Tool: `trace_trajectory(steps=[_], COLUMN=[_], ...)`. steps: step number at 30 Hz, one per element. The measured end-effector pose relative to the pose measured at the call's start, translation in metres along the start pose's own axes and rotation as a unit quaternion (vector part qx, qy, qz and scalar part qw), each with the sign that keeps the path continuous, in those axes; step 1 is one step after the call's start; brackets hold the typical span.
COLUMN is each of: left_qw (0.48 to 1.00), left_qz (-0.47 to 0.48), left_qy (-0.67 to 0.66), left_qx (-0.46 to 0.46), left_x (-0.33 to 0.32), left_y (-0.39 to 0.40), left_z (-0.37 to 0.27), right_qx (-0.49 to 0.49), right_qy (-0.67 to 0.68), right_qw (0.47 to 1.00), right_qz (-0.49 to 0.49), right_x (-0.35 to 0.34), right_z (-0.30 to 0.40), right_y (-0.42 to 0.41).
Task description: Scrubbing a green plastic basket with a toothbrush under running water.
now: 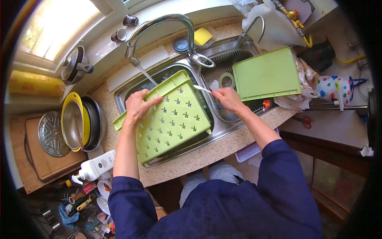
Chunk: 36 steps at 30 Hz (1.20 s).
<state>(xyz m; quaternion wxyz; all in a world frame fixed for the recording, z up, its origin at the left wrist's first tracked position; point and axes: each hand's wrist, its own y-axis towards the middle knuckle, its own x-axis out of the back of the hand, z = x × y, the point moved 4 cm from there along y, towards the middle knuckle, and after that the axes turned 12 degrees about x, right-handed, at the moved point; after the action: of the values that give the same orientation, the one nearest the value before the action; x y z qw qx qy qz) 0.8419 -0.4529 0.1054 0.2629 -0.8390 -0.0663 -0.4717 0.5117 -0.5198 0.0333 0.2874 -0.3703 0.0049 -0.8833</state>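
Note:
My left hand (139, 105) grips the upper left edge of a green plastic panel (176, 119) with star-shaped holes, which is tilted over the left sink basin (211, 112). Between the fingers of my right hand (228, 100) is a small white-headed brush (202, 88), probably a toothbrush, its head near the panel's right edge. Water runs from the curved chrome faucet (179, 18) behind the panel. A second green plastic panel (265, 74), this one solid, leans over the right basin's wire rack (213, 101). A roll of tape (226, 80) lies in that rack.
At left are a yellow-rimmed colander (64, 119), a round steamer plate (53, 134), wooden cutting boards (41, 161) and a white pump bottle (100, 164). A yellow sponge (203, 36) sits behind the faucet. Plastic bags (294, 103) lie beside the right basin.

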Motion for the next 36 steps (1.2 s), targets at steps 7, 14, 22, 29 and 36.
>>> trace_trajectory(steps=[7,14,22,29,36], left_qw=[1.000,0.980,0.966,0.962,0.968], left_qz=[-0.012,-0.159,-0.217,-0.235,-0.215], left_qy=[0.001,0.059,0.061,0.048,0.047], left_qx=[-0.012,-0.105,-0.126,-0.129,-0.118], left_x=[0.001,-0.028,-0.038,-0.048,-0.048], left_y=[-0.011,-0.059,-0.086,-0.090,-0.093], left_z=[-0.001,-0.020,-0.034,-0.034,-0.034], right_qx=[0.104,0.041,0.215,0.156,0.142], right_qy=[0.060,0.026,-0.183,-0.189,-0.346], right_qw=[0.992,0.999,0.959,0.969,0.927], right_qz=[-0.039,-0.012,-0.024,-0.041,-0.026], right_x=[0.004,0.059,0.071,0.031,0.047], right_z=[0.028,0.016,0.104,0.099,0.107], right_y=[0.002,-0.032,-0.067,-0.086,-0.087])
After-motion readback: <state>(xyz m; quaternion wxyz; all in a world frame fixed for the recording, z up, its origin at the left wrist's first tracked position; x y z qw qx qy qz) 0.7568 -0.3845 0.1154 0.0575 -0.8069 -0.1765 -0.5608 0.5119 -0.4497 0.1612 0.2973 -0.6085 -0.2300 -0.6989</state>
